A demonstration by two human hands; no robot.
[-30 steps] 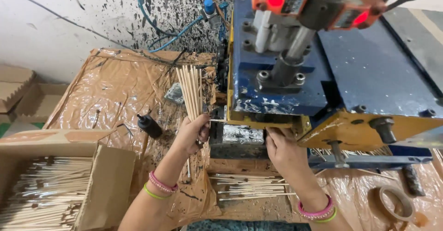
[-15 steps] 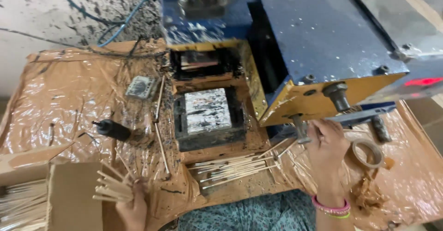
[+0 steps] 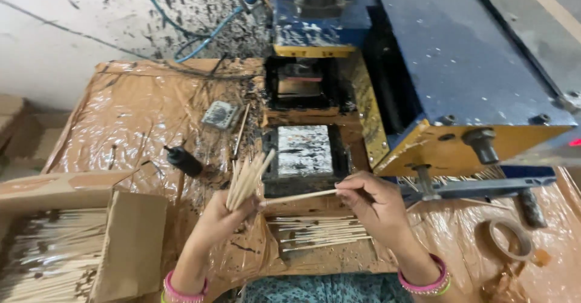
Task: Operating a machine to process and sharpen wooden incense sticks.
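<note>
left hand (image 3: 221, 215) closed round a bundle of thin wooden sticks (image 3: 247, 179), fanned upward, too many to count. right hand (image 3: 369, 200) pinches one single stick (image 3: 296, 197) at its end, held level, its tip pointing at the bundle. both over the bench's near edge. below them a flat pile of pale sticks (image 3: 318, 233) on the crinkled brown plastic sheet (image 3: 133, 121). beyond, one paint-smeared square block (image 3: 304, 150) in a black frame under the blue and yellow press (image 3: 460, 79). one cardboard box (image 3: 66, 248) of sticks at near left corner; one tape roll (image 3: 507, 239) near right; one small black bottle (image 3: 183, 160) lying left.
</note>
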